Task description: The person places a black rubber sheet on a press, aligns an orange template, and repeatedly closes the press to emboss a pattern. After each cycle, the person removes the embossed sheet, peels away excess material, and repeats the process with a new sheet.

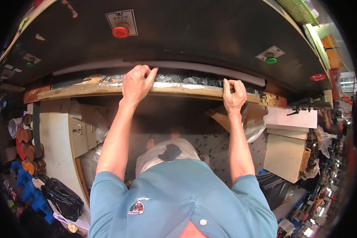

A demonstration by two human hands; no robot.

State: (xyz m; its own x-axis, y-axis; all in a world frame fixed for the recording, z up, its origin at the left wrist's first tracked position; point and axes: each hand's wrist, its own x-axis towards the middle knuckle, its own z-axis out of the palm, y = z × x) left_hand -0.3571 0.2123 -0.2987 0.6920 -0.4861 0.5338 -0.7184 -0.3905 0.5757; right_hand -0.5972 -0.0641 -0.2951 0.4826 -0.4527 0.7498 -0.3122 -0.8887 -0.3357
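My left hand (137, 84) is closed at the machine's front ledge, fingers curled and thumb pointing right. Further right, my right hand (234, 95) is also closed, its fingers bent over the same ledge. What either pinches, if anything, is hidden. Between them runs a worn wooden bar (186, 90) with a whitish, rubbed edge. Just behind it, dark scraps with cut outlines (198, 79) lie along the slot. A pale strip (178, 65) borders the slot at the back, beneath the dark machine panel (194, 35).
A red button (120, 32) and green buttons (271, 60) sit on the panel. To my left stands a pale cabinet (55, 137); pale boxes (283, 152) are stacked at right. A black bag (63, 198) lies lower left. Dark bits litter the floor (214, 148).
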